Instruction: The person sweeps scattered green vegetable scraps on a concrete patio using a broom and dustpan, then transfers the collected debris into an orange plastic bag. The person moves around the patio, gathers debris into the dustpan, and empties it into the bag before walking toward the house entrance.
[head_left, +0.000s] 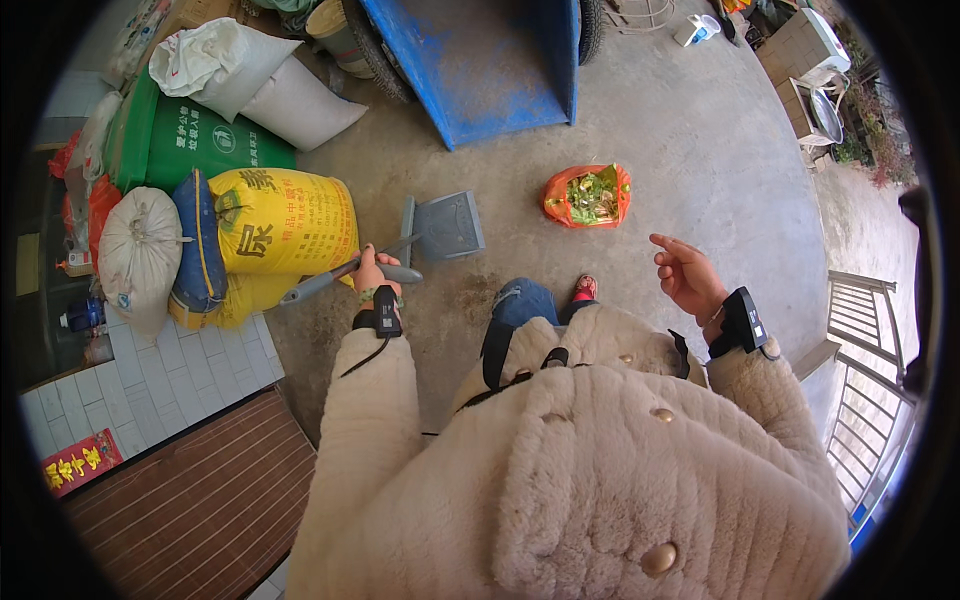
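Observation:
My left hand (369, 271) is closed around the grey handle of a dustpan (448, 225), whose pan hangs over or rests on the concrete floor; which, I cannot tell. A second grey grip (307, 288) passes at the same hand, and the tool it belongs to is not clear. To the right of the pan stands an orange plastic bag (551, 196), its mouth wide, filled with green vegetable scraps (592, 196). Below and right of that bag, my right hand (688, 271) is raised with nothing in it, index finger extended and the others loosely curled.
A blue cart (502, 67) with wheels stands ahead. On the left are full yellow sacks (292, 225), a tied white sack (141, 255), a blue sack (199, 247) and a green bin (169, 142) with white sacks on top. Metal railings (862, 405) lie right.

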